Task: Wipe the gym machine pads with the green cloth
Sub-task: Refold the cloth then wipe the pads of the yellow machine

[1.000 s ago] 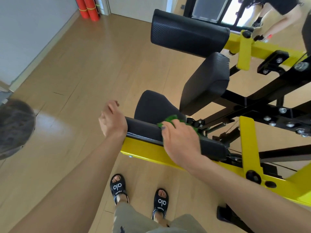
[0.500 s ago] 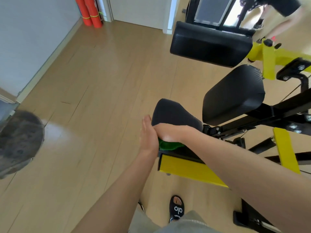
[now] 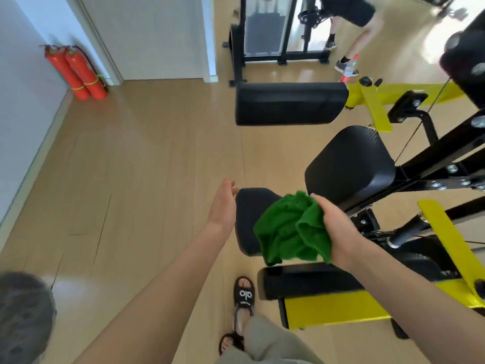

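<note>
The green cloth (image 3: pixel 291 231) hangs bunched in the right hand (image 3: pixel 334 228), fingers curled round it, above the lowest pad (image 3: pixel 248 219). The left hand (image 3: pixel 223 203) floats beside that pad's left edge, fingers relaxed, holding nothing. Two more black pads (image 3: pixel 350 164) sit farther up the yellow frame (image 3: pixel 333 308). Bare wood floor (image 3: pixel 131 166) spreads left to the wall, where two red extinguishers (image 3: pixel 78 72) stand.

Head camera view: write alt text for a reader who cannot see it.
The right hand grips a bunched green cloth above the black pads of a yellow-framed gym machine. The open left hand hovers beside the small pad. Two red fire extinguishers lean against the far wall.
</note>
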A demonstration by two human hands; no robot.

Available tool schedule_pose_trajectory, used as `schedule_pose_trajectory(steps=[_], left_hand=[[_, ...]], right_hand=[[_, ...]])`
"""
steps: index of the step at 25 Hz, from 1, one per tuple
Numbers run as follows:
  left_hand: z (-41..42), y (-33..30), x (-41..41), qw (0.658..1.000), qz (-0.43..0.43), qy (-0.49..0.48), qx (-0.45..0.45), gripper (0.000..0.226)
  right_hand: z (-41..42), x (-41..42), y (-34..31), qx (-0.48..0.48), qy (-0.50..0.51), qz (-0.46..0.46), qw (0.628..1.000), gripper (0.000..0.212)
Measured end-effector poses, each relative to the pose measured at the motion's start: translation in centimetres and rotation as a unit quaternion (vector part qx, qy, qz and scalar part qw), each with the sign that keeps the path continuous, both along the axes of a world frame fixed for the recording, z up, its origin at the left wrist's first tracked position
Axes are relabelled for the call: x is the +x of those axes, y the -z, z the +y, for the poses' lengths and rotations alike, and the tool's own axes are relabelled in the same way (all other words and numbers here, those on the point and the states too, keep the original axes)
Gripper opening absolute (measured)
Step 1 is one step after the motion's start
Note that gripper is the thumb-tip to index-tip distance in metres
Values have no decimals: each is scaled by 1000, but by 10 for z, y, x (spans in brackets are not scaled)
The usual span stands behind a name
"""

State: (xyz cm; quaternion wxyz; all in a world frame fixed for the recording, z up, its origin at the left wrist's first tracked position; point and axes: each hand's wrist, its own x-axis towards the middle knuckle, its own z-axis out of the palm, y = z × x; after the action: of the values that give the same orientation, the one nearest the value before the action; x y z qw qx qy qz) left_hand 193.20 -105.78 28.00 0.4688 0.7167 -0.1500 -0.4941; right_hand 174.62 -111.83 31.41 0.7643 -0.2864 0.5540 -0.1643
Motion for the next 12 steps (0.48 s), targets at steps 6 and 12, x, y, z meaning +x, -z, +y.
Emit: schedule_pose_trajectory(steps=[6, 12], left_hand=[[-90, -11, 76, 991, -121, 55, -10, 57], [-201, -16, 113, 976, -182, 106, -61, 47]], right_hand=[[-65, 50, 16, 149, 224, -328, 906, 35], [-118, 100, 25, 157, 335, -365, 854, 37]])
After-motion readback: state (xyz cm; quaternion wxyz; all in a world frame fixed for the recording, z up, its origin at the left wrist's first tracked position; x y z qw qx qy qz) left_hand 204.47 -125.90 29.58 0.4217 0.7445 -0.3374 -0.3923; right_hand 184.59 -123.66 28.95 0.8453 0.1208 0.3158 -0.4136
